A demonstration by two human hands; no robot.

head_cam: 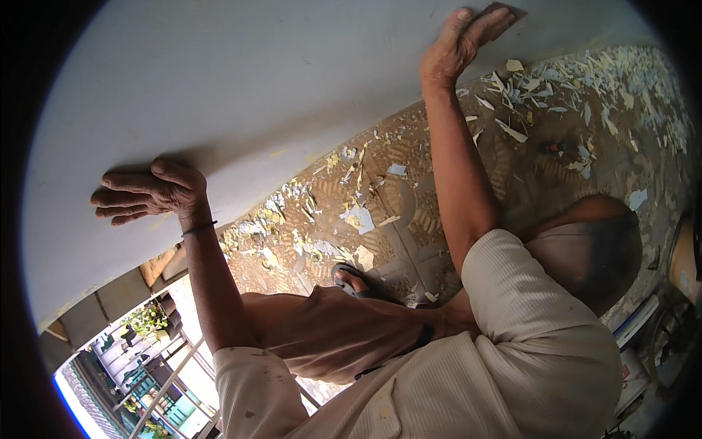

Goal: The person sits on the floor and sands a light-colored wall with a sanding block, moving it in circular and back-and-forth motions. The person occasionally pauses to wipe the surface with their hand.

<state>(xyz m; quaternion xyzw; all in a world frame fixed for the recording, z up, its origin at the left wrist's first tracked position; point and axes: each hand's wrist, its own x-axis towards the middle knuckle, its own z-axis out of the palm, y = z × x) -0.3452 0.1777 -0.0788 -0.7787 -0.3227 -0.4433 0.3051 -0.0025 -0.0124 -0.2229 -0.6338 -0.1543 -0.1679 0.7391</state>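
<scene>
My left hand (151, 192) lies flat on a large smooth pale grey surface (247, 82), palm against it, fingers spread towards the left, with nothing in it. A thin dark band circles that wrist. Higher up at the right, my right hand (458, 46) is pressed on the same surface, near its lower edge. Under its fingers is a flat brown sheet (515, 13) that looks like sandpaper; one corner sticks out past the fingertips. The palm side of both hands is hidden.
Pale paint-like flakes (359, 219) litter the patterned floor tiles (406, 241) below the surface. My sandalled foot (351, 280) and bent knees are close by. A small red and black object (554, 147) lies on the floor. Metal railings (170, 384) and a plant (145, 321) show at lower left.
</scene>
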